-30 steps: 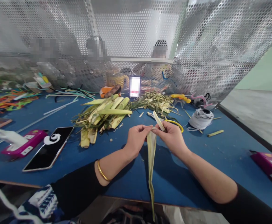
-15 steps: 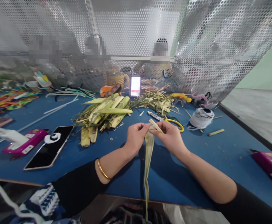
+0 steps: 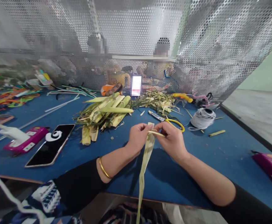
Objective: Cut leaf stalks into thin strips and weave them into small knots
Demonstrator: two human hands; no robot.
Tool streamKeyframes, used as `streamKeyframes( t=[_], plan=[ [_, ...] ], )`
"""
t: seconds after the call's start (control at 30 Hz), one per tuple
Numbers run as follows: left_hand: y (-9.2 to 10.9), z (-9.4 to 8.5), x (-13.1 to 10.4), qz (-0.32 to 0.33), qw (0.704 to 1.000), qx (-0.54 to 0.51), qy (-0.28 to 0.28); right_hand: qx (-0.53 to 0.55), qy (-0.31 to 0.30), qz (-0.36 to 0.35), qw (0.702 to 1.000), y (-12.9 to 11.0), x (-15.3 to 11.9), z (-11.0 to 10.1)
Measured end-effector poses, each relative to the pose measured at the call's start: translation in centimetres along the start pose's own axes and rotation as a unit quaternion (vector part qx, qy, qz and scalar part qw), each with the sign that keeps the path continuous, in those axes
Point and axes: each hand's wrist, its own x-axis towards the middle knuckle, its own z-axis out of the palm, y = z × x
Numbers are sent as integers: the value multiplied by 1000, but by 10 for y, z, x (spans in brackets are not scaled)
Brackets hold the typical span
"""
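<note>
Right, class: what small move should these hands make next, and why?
Perhaps wrap the narrow strip around the long leaf: the strip crosses in front of the leaf's upper end, the right hand grips it, and the left hand pinches the leaf.

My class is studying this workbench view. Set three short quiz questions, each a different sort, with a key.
1. True or false: the yellow-handled scissors lie on the blue table, left of the white thread spool.
2. On which side is the gold bangle worn? A left; B right; C both.
3. What do the left hand and right hand each hold?

Key:
1. True.
2. A.
3. Left: a long leaf strip, hanging down; right: a narrow pale piece crossing that strip.
</note>
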Motion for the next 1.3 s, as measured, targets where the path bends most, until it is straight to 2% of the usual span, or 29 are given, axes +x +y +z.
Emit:
streamKeyframes(
  t=[0.13,0.23,0.4,0.57,0.63,0.77,0.83,1.0,1.13,1.23,1.3],
  plan=[
    [0,-1,2,27,999,20,18,53,-37,110,992,4,1,6],
    [-2,-2,3,35,999,35,12,79,-55,130,987,6,0,9],
    [-5,-1,3,18,999,36,-1,59,-10,98,993,4,-2,8],
    [-5,-3,4,47,998,51,8,21,-5,-7,1000,0,-4,5],
    [-5,-4,5,55,997,50,14,9,-20,14,1000,0,-4,5],
    [-5,-4,6,47,998,42,28,33,-50,126,990,2,-3,10],
    [-3,-4,5,32,999,33,27,57,-56,136,987,3,-3,11],
    [0,-1,0,-23,999,-8,-21,65,-7,140,988,6,0,9],
    [-2,0,-1,-13,999,-10,-31,56,-12,130,990,7,1,8],
    [-4,0,0,-1,1000,-4,-23,26,-10,86,996,5,0,6],
    [-4,-1,1,-2,1000,-2,-23,-13,-2,20,1000,3,-2,4]
  ],
)
